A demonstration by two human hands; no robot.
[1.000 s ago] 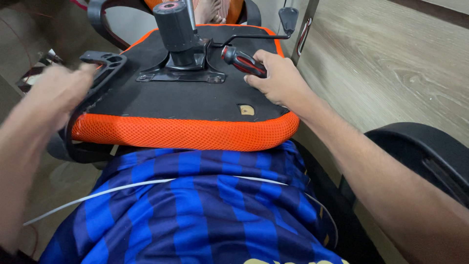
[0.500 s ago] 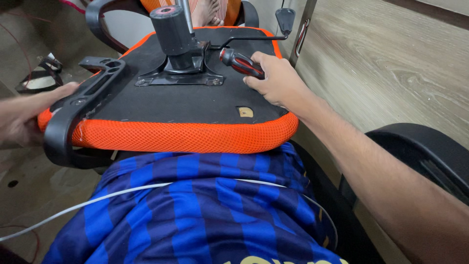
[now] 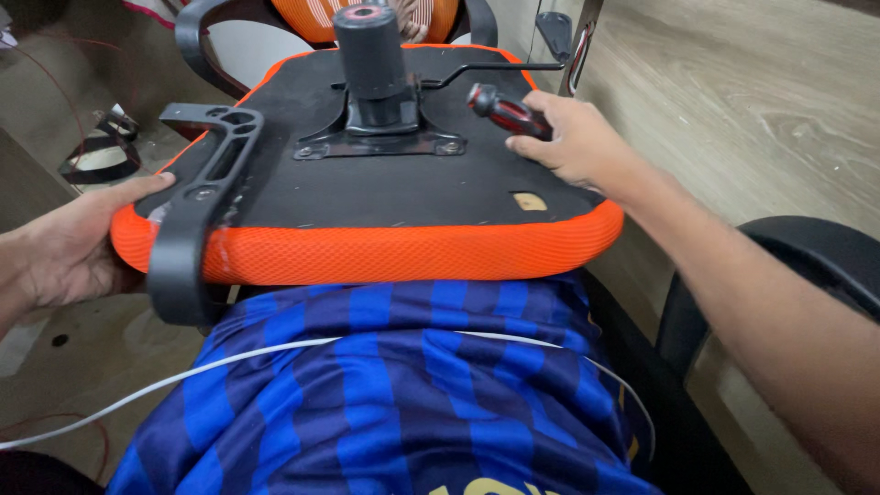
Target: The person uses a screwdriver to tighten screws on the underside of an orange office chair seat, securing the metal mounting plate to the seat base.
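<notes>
Chair seat (image 3: 367,252): orange mesh cushion with black underside facing up, lying across the person's lap at centre frame.

Mounting plate (image 3: 380,137): black metal bracket fixed to the underside, upper centre, with a black cylinder post (image 3: 368,41) standing upright from it and a thin lever rod (image 3: 495,67) running toward upper right.

Armrest bracket (image 3: 197,202): black plastic, attached along the seat's left edge, reaching from upper left down past the cushion rim.

Screwdriver (image 3: 509,112): red-and-black handle, upper right of centre, lying on the black underside just right of the mounting plate.

Right hand (image 3: 573,142): resting on the seat underside at upper right, fingers curled around the rear of the screwdriver handle, holding it.

Left hand (image 3: 78,243): at left edge of frame, open and spread, palm and thumb pressed against the seat's left side beside the armrest bracket; it braces the cushion rather than closing on it.

Shirt (image 3: 385,385): blue striped fabric, lower centre, below the seat.

White cable (image 3: 183,376): crossing the shirt from lower left.

Second chair (image 3: 807,266): black, right edge of frame.

Wood-grain panel (image 3: 752,92): upper right.

Floor (image 3: 55,119): upper left, with a dark sandal (image 3: 101,156) lying on it.
</notes>
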